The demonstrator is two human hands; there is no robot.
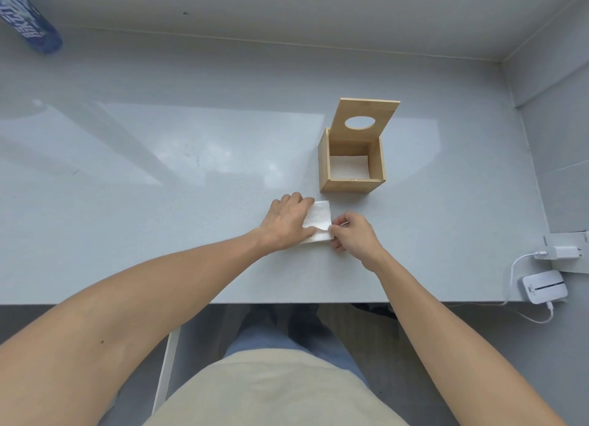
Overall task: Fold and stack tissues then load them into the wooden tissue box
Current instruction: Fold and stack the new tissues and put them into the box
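Observation:
A white folded tissue (pixel 318 216) lies on the grey table just in front of the wooden tissue box (pixel 350 183). My left hand (pixel 287 220) lies flat on the tissue's left part, fingers together, pressing it down. My right hand (pixel 353 234) pinches the tissue's near right corner between thumb and fingers. The box stands open, its lid (pixel 366 118) with an oval hole tilted up at the back. White tissue (pixel 349 168) lies flat on the box's bottom.
A blue patterned bottle (pixel 28 17) stands at the table's far left corner. A white charger (pixel 564 252) and a white device (pixel 545 287) with cables sit at the right front edge. Walls close the back and right sides.

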